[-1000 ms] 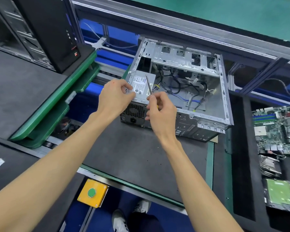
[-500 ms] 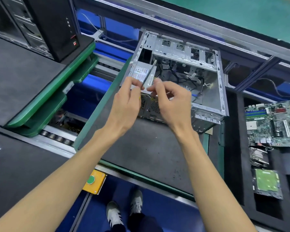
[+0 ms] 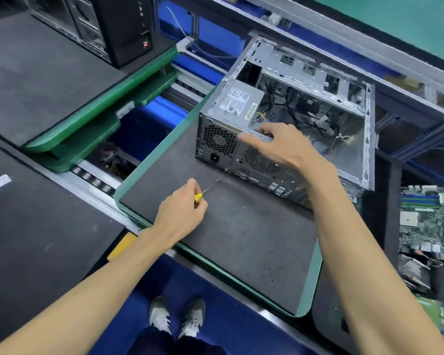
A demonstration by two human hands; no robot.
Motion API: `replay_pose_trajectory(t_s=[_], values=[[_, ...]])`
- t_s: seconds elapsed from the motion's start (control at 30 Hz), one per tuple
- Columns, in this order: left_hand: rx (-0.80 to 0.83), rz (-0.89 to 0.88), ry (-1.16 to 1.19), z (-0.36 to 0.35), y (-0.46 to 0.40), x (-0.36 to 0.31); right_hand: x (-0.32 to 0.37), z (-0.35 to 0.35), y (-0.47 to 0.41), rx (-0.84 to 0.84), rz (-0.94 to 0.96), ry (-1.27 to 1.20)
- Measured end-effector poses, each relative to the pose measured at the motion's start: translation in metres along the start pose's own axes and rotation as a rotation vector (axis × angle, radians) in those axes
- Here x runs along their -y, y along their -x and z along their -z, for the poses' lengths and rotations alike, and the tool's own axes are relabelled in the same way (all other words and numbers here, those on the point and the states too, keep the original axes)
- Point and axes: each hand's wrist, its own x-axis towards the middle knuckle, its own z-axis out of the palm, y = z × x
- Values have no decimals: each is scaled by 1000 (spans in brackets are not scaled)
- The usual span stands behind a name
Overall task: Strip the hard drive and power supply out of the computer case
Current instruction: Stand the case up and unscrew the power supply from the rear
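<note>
Head view: left hand (image 3: 181, 213) grips a screwdriver (image 3: 203, 192) at lower centre; right hand (image 3: 280, 144), fingers outstretched, rests on the computer case (image 3: 318, 80) rim beside the power supply (image 3: 239, 101).

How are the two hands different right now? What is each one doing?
The left hand is curled round a yellow-handled screwdriver; the right hand holds no tool. The left hand hovers low over the dark mat in front of the computer case; the right hand rests higher up, on the case's top rear edge beside the power supply. The left hand's fingers are bunched; the right hand's fingers are spread along the metal. Both are bare.
</note>
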Motion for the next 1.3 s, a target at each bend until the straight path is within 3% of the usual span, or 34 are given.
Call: replay_pose_trajectory(t_s=[0.33, 0.97, 1.03, 1.17, 1.2, 1.3], values=[[-153, -15, 44, -15, -14, -6, -8, -14, -13, -64, 57, 156], [-119, 38, 82, -13, -17, -10, -12, -17, -13, -114, 74, 131], [-71, 141, 240, -14, -18, -15, -12, -16, -13, -114, 65, 138], [55, 544, 933, -18, -25, -37, -12, -17, -13, -118, 74, 152], [44, 570, 962, -19, -25, -40, -12, -17, -13, -117, 77, 152], [-48, 381, 537, -23, -17, -42, -13, -17, -13, -125, 94, 149]])
